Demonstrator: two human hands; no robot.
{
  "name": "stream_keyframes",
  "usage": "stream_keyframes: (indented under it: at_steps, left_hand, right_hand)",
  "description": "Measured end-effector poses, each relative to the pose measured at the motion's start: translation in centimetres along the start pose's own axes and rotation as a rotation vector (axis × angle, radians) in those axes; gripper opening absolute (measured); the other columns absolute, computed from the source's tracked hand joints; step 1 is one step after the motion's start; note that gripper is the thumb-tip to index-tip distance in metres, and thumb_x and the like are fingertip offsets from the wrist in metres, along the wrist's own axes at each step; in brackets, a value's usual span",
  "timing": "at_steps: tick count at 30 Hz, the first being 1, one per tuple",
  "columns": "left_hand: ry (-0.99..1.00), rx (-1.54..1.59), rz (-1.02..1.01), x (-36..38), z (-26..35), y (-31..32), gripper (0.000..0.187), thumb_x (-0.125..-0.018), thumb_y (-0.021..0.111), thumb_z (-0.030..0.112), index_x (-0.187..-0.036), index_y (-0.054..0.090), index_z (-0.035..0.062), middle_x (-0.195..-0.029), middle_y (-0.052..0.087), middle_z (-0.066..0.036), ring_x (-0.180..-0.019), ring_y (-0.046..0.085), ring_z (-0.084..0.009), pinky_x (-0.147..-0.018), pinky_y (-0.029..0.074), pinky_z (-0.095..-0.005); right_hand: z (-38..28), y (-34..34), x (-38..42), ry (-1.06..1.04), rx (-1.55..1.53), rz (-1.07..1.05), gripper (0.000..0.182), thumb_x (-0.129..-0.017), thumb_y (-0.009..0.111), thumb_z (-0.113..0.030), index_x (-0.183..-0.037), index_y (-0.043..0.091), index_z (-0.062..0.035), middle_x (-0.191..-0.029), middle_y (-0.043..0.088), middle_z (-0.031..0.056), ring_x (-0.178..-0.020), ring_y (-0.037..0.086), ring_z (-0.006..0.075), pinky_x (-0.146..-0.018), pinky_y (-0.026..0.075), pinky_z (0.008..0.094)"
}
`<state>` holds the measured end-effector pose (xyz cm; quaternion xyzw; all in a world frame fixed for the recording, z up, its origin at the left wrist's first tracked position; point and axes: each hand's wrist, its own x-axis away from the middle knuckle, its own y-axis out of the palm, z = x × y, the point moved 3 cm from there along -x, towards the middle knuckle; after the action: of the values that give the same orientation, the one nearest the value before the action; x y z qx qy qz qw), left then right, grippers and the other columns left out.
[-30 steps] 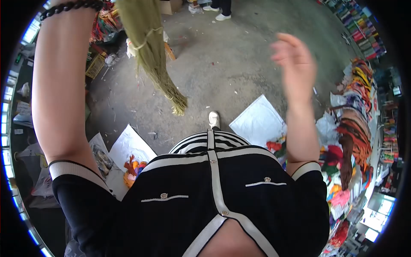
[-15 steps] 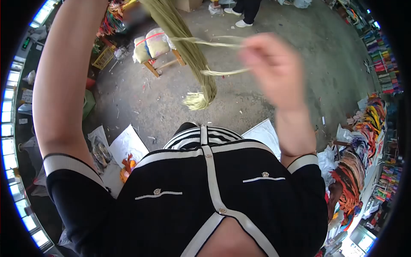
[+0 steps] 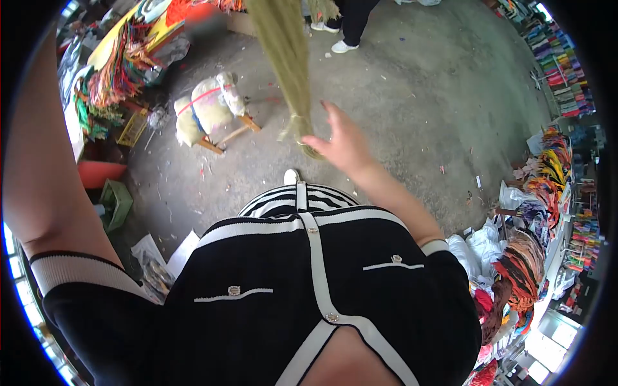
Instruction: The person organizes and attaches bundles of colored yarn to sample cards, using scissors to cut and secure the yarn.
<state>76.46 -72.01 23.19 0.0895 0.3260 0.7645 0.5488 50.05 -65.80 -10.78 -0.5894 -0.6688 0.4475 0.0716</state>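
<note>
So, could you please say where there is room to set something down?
Mostly bare floor lies between the right hand and the yarn heaps at right; a smaller patch separates the stool from the wearer's shoe. The right edge and upper left are crowded.

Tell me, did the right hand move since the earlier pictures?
Yes. Judged against the padded stool, the right hand has moved left, toward it, and is by the lower end of the green bundle.
</note>
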Motion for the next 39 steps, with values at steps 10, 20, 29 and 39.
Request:
stream_keyframes:
  at_steps: [10,20,29,39]
  left_hand:
    - [-0.047,0.046,-0.079,-10.6,-1.7,-1.9,0.013,-0.091,0.047,0.013,-0.087,0.053,0.0023,-0.070,0.057,-0.007,-0.062,0.056,-0.0180,-0.063,0.049,-0.0307]
    - [-0.011,0.016,-0.072,-18.8,-5.4,-0.7,0.018,-0.092,0.045,0.017,-0.091,0.055,0.0024,-0.070,0.059,-0.006,-0.061,0.058,-0.0174,-0.064,0.049,-0.0306]
    - [0.065,-0.087,-0.109,-24.8,-5.3,3.1,0.023,-0.092,0.044,0.021,-0.093,0.057,0.0025,-0.070,0.062,-0.006,-0.061,0.059,-0.0168,-0.065,0.050,-0.0304]
    - [0.089,-0.265,-0.305,-28.4,-1.7,6.1,0.029,-0.093,0.042,0.025,-0.097,0.060,0.0025,-0.071,0.064,-0.006,-0.061,0.061,-0.0162,-0.066,0.051,-0.0303]
  right_hand:
    - [4.7,1.0,-11.8,0.043,-0.643,0.193,0.032,-0.086,0.061,-0.003,-0.112,0.044,0.0003,-0.101,0.063,0.0118,-0.079,0.062,0.0121,-0.065,0.050,0.0259]
    - [9.8,-4.9,-23.1,-0.348,0.114,0.045,0.019,-0.080,0.065,-0.002,-0.098,0.065,-0.0076,-0.103,0.062,0.0126,-0.083,0.064,0.0243,-0.071,0.051,0.0303]
    - [27.7,-4.3,-24.8,0.504,-0.644,0.046,0.011,-0.092,0.051,-0.008,-0.088,0.059,-0.0015,-0.092,0.063,0.0066,-0.086,0.060,0.0135,-0.076,0.048,0.0265]
    - [35.4,4.0,-23.1,0.425,0.008,-0.610,0.056,-0.078,0.070,-0.027,-0.126,0.052,-0.0058,-0.119,0.059,0.0174,-0.108,0.058,0.0294,-0.091,0.046,0.0395]
